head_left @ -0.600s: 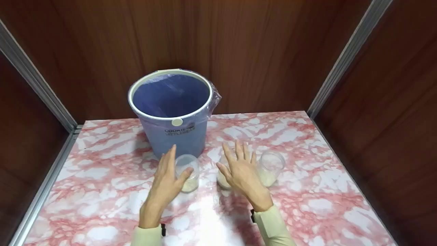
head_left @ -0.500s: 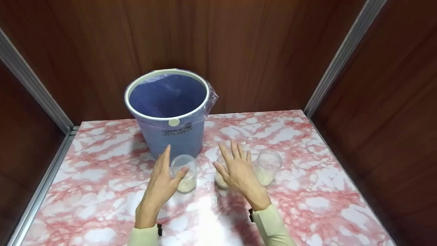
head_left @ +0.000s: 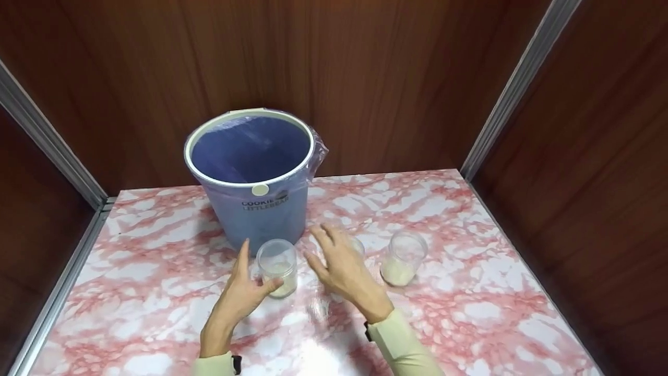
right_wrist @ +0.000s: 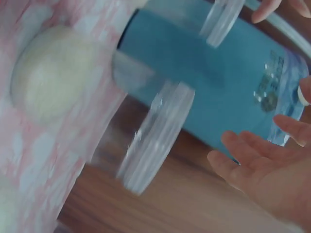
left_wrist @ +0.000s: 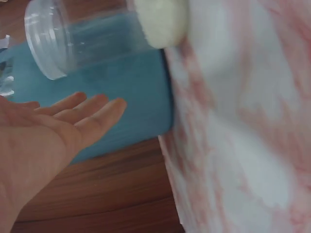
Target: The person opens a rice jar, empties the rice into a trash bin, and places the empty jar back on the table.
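Clear plastic jars with a pale, grainy filling at the bottom stand upright on the marbled table. My left hand (head_left: 237, 297) is beside the left jar (head_left: 277, 266), palm towards it, thumb across its near side in the head view. The left wrist view shows a gap between the fingers (left_wrist: 104, 116) and that jar (left_wrist: 107, 36). My right hand (head_left: 342, 269) hovers in front of the middle jar (head_left: 356, 246), mostly hiding it, its fingers spread and slightly bent. The right wrist view has the palm (right_wrist: 277, 179) apart from the middle jar (right_wrist: 141, 126). Both hands are empty.
A third jar (head_left: 402, 261) stands right of my right hand. Behind the left jar rises a blue bin (head_left: 261, 216) with a white rim and a clear plastic liner. Brown wood-grain panels (head_left: 391, 89) with metal edge strips enclose the table (head_left: 459, 308).
My right hand has shifted left, bending its fingers slightly and uncovering the third jar. The left hand has drawn down a little, its thumb lower against the left jar's outline. The jars stay standing.
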A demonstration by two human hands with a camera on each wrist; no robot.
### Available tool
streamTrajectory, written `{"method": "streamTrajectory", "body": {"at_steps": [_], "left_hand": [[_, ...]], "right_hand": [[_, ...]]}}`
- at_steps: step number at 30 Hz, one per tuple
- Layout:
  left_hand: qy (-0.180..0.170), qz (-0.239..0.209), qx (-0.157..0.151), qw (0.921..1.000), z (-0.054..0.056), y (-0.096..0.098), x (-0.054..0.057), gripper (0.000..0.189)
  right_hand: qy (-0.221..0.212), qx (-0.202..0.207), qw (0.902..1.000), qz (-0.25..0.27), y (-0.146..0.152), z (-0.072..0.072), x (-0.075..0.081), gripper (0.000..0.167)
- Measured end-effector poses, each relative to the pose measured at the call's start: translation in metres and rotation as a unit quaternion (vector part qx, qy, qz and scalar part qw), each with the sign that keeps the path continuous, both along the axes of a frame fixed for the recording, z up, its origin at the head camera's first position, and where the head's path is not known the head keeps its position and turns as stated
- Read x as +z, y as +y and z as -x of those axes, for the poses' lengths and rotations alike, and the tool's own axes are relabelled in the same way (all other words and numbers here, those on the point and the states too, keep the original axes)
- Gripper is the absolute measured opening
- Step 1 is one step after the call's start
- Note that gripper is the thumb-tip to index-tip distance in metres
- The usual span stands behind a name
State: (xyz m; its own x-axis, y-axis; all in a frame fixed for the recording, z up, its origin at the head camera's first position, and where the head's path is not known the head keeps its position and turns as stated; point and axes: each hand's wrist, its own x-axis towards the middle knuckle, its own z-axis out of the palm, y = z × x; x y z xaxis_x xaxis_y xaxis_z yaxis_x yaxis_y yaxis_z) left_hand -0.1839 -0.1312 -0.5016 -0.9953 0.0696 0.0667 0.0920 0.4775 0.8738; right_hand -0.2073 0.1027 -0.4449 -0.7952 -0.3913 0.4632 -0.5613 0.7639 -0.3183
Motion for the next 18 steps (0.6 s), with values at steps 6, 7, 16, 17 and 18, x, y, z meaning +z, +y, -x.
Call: {"method": "streamTrajectory", "body": {"at_steps": [6,7,16,17,18], "left_hand": [[-0.038,-0.017,-0.007,0.9991,0.001,-0.005,-0.015,0.120],[-0.045,-0.017,-0.008,0.9988,0.001,-0.004,-0.018,0.119],[-0.029,-0.051,-0.021,0.9981,0.012,0.007,-0.033,0.114],[-0.026,-0.055,-0.021,0.9979,0.012,0.008,-0.034,0.112],[-0.022,-0.061,-0.021,0.9976,0.013,0.008,-0.035,0.109]], "right_hand": [[-0.004,0.029,0.9990,-0.035,-0.025,0.002,-0.007,0.050],[0.000,0.030,0.9986,-0.043,-0.029,0.002,-0.008,0.050],[0.008,0.016,0.9915,-0.129,-0.052,0.013,-0.021,0.054],[0.010,0.016,0.9901,-0.139,-0.054,0.014,-0.022,0.055],[0.011,0.016,0.9885,-0.150,-0.057,0.015,-0.023,0.055]]}}
